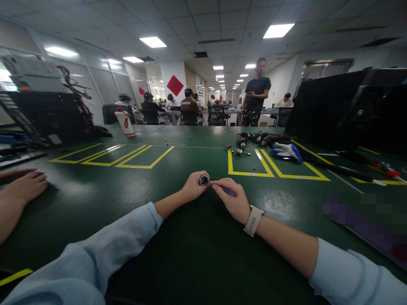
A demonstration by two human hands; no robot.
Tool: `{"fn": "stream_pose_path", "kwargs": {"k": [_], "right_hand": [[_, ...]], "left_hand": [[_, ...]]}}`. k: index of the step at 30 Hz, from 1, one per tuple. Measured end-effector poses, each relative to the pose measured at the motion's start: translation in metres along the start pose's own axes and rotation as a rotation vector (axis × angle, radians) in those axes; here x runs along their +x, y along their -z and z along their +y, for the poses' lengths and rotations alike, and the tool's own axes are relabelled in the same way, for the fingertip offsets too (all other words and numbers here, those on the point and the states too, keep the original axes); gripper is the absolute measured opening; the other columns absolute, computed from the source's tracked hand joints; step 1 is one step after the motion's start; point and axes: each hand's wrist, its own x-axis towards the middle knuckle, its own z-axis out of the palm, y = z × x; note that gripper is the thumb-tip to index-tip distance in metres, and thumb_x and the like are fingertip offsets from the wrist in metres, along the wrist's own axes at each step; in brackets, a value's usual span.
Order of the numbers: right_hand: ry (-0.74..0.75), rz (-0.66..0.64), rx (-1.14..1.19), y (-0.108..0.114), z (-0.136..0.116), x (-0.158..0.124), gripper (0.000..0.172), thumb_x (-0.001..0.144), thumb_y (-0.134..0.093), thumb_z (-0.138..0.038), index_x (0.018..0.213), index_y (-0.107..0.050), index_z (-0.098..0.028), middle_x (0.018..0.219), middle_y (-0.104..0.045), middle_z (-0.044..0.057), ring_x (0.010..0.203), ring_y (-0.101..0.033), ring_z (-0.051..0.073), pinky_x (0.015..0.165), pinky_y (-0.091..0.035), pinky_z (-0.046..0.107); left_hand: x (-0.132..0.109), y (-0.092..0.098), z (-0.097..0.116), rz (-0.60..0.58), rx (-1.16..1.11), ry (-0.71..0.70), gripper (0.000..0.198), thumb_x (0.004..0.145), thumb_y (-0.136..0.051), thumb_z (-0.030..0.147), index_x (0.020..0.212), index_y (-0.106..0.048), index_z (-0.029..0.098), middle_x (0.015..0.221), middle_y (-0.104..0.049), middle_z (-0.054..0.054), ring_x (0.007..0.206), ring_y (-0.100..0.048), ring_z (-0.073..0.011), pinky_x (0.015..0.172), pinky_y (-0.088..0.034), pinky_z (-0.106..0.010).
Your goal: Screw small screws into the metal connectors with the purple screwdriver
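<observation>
My left hand is closed round a short cylindrical metal part, whose dark, ringed open end faces me. In my right hand is a small screwdriver with a purple handle, gripped in a pinch. Its thin tip meets the side of the metal part, close to the left fingers; whether it sits in a screw is too small to tell. Both hands are just above the green table. Farther off, beyond my right hand, small metal parts lie by a yellow-taped outline.
Another person's hand rests on the table at left. A paper cup stands at the far side. Cables and tools, a blue-white glove and a red-handled screwdriver lie right. Large black cases flank the table. A person stands beyond.
</observation>
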Motion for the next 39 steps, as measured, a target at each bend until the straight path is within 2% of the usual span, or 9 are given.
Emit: {"fn": "stream_pose_path", "kwargs": {"k": [7,13,24,30,35,39], "right_hand": [[0.024,-0.002,-0.048,-0.0003,-0.0023,-0.0009,0.020,0.080,-0.055,-0.020,0.095,-0.068,-0.023,0.088,-0.062,0.006,0.082,-0.058,0.018,0.075,-0.047,0.034],[0.035,0.035,-0.018,-0.0026,-0.0003,-0.0008,0.016,0.079,-0.057,-0.019,0.089,-0.069,-0.022,0.084,-0.063,0.006,0.080,-0.058,0.017,0.074,-0.047,0.033],[0.092,-0.010,-0.119,-0.0012,-0.0012,-0.0017,0.019,0.081,-0.054,-0.020,0.093,-0.068,-0.022,0.087,-0.061,0.006,0.082,-0.057,0.017,0.074,-0.047,0.033],[0.087,0.003,-0.122,-0.0015,-0.0037,-0.0018,0.019,0.081,-0.054,-0.021,0.094,-0.068,-0.022,0.087,-0.061,0.007,0.082,-0.057,0.018,0.074,-0.048,0.033],[0.067,-0.026,-0.126,0.0000,-0.0058,-0.0027,0.019,0.082,-0.053,-0.021,0.094,-0.067,-0.021,0.089,-0.061,0.007,0.082,-0.057,0.018,0.074,-0.048,0.035],[0.062,-0.005,-0.097,-0.0010,-0.0043,-0.0022,0.017,0.081,-0.054,-0.021,0.092,-0.068,-0.022,0.087,-0.062,0.007,0.081,-0.057,0.017,0.074,-0.048,0.034]], "left_hand": [[0.0005,-0.0008,-0.0018,0.058,0.060,0.041,0.018,0.066,-0.060,0.028,0.061,-0.048,0.015,0.057,-0.045,0.005,0.053,-0.041,-0.0086,0.049,-0.032,-0.020],[0.0004,-0.0014,0.0019,0.045,0.049,0.034,0.013,0.064,-0.059,0.023,0.060,-0.049,0.015,0.056,-0.046,0.005,0.053,-0.041,-0.0089,0.050,-0.031,-0.021],[0.0026,-0.0022,0.0013,0.008,-0.053,0.055,0.016,0.063,-0.059,0.026,0.060,-0.047,0.015,0.055,-0.045,0.005,0.051,-0.040,-0.0083,0.048,-0.033,-0.020],[0.0010,-0.0011,0.0015,0.044,0.135,0.052,0.012,0.064,-0.059,0.022,0.060,-0.049,0.015,0.056,-0.047,0.004,0.053,-0.043,-0.0096,0.050,-0.033,-0.021],[-0.0004,-0.0004,0.0035,0.052,0.202,0.045,0.008,0.064,-0.057,0.019,0.061,-0.051,0.016,0.058,-0.049,0.004,0.056,-0.044,-0.0108,0.053,-0.033,-0.023],[0.0000,-0.0009,0.0038,0.048,0.122,0.039,0.010,0.064,-0.057,0.020,0.060,-0.049,0.016,0.057,-0.047,0.004,0.055,-0.042,-0.0101,0.052,-0.032,-0.023]]}}
